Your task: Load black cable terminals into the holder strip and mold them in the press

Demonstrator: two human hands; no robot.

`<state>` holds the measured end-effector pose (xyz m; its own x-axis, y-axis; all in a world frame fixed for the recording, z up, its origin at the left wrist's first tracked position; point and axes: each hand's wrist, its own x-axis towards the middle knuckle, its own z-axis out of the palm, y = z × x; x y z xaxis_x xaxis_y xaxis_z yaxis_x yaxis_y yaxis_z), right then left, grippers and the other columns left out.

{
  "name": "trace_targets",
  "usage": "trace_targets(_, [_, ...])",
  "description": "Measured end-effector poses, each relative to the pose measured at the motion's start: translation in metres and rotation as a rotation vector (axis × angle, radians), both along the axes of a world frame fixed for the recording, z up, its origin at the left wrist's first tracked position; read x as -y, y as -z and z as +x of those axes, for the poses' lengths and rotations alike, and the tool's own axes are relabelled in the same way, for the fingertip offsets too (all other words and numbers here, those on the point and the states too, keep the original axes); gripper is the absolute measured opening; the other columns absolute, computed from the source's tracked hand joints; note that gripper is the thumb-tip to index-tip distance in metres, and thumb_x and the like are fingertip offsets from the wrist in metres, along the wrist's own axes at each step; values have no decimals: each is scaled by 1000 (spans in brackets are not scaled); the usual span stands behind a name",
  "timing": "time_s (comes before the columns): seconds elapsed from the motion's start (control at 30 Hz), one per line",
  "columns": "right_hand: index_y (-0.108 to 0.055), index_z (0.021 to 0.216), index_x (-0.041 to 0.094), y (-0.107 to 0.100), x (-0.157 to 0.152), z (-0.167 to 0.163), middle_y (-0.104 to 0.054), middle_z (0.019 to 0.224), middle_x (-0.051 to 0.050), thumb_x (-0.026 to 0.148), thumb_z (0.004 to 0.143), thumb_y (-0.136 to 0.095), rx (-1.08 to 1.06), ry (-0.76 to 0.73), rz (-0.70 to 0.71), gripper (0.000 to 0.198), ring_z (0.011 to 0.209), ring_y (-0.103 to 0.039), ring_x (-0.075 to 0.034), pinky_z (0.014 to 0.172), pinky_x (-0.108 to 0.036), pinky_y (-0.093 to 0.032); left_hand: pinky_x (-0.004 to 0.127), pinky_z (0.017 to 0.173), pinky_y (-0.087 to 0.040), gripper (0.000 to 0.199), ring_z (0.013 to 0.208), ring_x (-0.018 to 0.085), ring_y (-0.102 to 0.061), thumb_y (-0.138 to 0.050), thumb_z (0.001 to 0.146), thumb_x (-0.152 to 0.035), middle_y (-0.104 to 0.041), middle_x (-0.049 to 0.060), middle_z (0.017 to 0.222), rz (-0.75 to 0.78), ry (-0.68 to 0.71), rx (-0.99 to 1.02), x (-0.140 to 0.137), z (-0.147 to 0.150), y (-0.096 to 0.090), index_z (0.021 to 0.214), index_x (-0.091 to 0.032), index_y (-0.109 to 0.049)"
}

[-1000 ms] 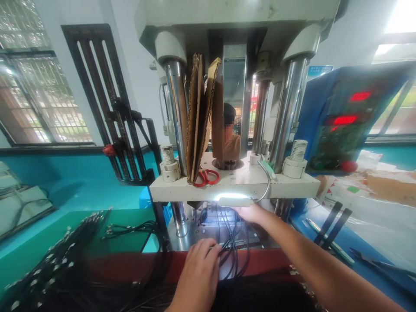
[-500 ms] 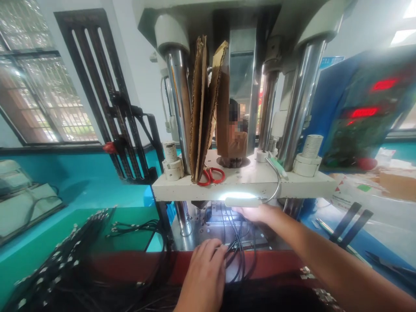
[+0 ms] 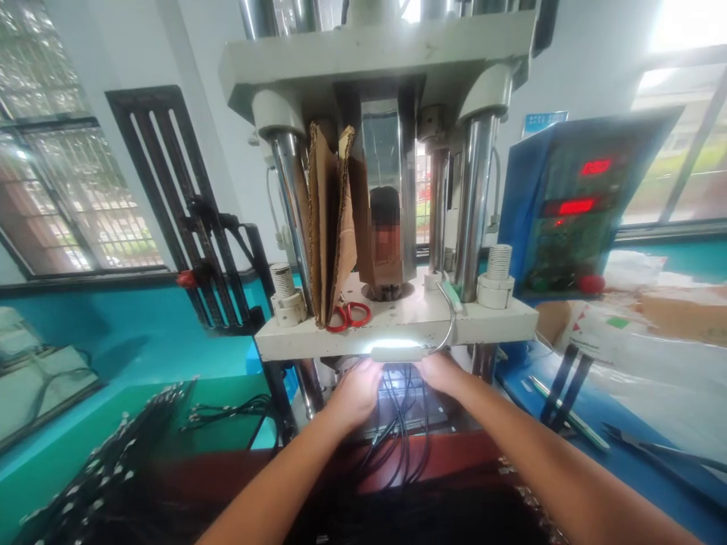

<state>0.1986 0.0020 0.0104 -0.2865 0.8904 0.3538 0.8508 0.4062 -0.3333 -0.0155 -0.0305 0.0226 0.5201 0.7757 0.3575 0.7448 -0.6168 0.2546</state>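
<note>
My left hand reaches under the press's pale plate, left of a bundle of black cables. Its fingertips disappear behind the lit lamp on the plate's front edge. On the other side of the cables, my right hand also reaches in beneath the plate, its fingers hidden by the lamp. The cables run from the metal mold area down over a dark red edge. Whether either hand grips a cable is out of sight.
Red-handled scissors and cardboard sheets stand on the plate. A control box with red displays is at right, above pliers on a blue surface. Many black cables with metal ends lie on the green table at left.
My left hand has moved forward and up from the near cables to under the plate. My right hand stays beneath it. The whole view has shifted, showing more of the press top.
</note>
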Motion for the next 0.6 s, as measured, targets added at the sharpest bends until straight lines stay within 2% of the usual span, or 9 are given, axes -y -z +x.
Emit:
trace_targets(0.13, [-63, 98, 16, -1, 18, 16, -65, 100, -5, 32, 93, -51, 43, 53, -7, 21, 91, -61, -18, 84, -39, -48, 38, 93, -46, 34, 104, 22, -59, -31, 93, -21, -66, 9, 108, -19, 26, -13, -12, 15, 2, 107, -17, -61])
trace_targets(0.33, [-67, 86, 15, 1, 27, 7, -64, 108, -11, 16, 92, -42, 61, 36, 38, 26, 107, -55, -21, 89, -33, -43, 38, 100, -41, 38, 118, 24, -51, -41, 83, -11, -59, 8, 125, -17, 74, -31, -21, 29, 2, 115, -21, -60])
trace_targets(0.43, [-65, 92, 15, 3, 25, -1, -64, 106, -7, 19, 93, -46, 79, 3, 38, 20, 101, -57, -20, 87, -36, -45, 40, 102, -40, 40, 118, 25, -51, -46, 80, -12, -58, 7, 127, -17, 68, -35, -26, 33, 3, 117, -23, -59])
trace_targets(0.6, [-63, 95, 14, 4, 23, -5, -64, 102, -5, 29, 93, -50, 115, -19, 25, 19, 95, -59, -19, 85, -40, -47, 40, 106, -34, 45, 119, 23, -50, -40, 83, -12, -60, 8, 124, -19, 36, -3, -26, 35, 7, 125, -22, -54])
